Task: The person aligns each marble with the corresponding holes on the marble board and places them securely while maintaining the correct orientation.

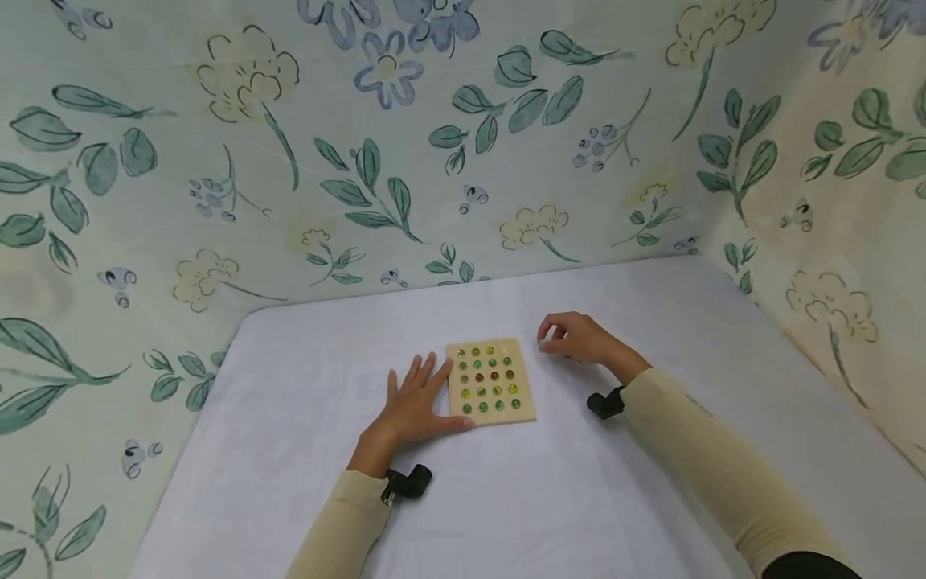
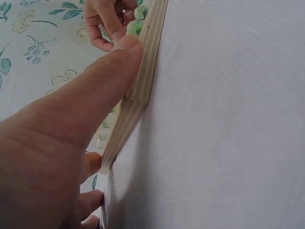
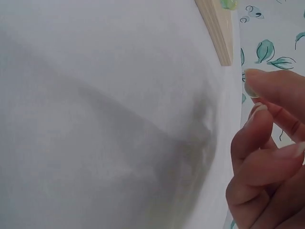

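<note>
A light wooden board (image 1: 525, 408) lies flat on the white cloth, bearing rows of glass marbles (image 1: 494, 375), mostly green and yellow with a few reddish-brown ones. My left hand (image 1: 414, 406) is spread at the board's left side, fingers straight. Its thumb (image 2: 109, 71) rests against the near edge, and a fingertip reaches the left edge. To the right of the board, my right hand (image 1: 576, 338) pinches a small clear marble (image 3: 251, 90) between thumb and finger, apart from the board. The marble is partly hidden by the fingertips.
The white cloth (image 1: 304, 386) covers the table. Floral fabric (image 1: 405, 161) hangs behind it and along the sides. A small black camera (image 1: 411, 481) is strapped at the left wrist and another black camera (image 1: 606, 404) at the right.
</note>
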Motion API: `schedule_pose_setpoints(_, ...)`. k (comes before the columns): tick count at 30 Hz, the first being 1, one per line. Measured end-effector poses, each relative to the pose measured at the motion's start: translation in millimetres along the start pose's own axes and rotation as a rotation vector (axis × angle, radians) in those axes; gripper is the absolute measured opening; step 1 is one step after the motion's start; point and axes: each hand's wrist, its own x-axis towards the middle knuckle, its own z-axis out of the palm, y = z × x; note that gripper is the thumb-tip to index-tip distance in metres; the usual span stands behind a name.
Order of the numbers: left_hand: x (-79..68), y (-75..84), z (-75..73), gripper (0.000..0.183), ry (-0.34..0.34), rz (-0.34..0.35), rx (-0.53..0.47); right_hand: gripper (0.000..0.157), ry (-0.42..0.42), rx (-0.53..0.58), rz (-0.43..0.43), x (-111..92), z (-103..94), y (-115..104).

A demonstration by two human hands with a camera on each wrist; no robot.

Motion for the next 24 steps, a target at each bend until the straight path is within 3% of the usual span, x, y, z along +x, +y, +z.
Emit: schedule_pose_setpoints(24, 0.8, -0.1, -0.5, 0.111, -0.011, -0.010, 0.007, 0.015, -0.019, 0.052, -0.033, 24.8, 27.7, -24.4)
